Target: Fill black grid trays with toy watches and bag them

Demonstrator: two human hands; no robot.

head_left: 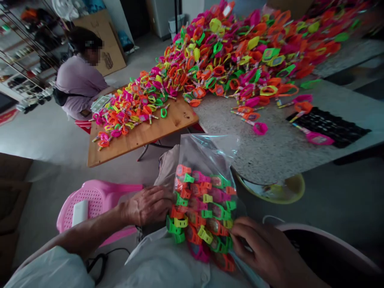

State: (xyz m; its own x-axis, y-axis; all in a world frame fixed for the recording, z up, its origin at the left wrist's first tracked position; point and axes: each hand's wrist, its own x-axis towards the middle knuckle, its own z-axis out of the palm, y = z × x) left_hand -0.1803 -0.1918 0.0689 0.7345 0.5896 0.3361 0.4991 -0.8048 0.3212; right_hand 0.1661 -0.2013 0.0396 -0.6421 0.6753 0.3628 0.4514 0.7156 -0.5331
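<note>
Head view: bag (207, 150), watches (207, 212) in rows, at least partly inside; pile (222, 56), loose, unbagged. Right hand (261, 246) pinched on bag's edge; left hand (150, 206) at opposite edge, grip unclear.

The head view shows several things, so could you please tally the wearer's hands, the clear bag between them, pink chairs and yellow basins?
Hands: 2 (left hand, right hand)
Clear bag: 1
Pink chair: 1
Yellow basin: 1
Total: 5
</note>
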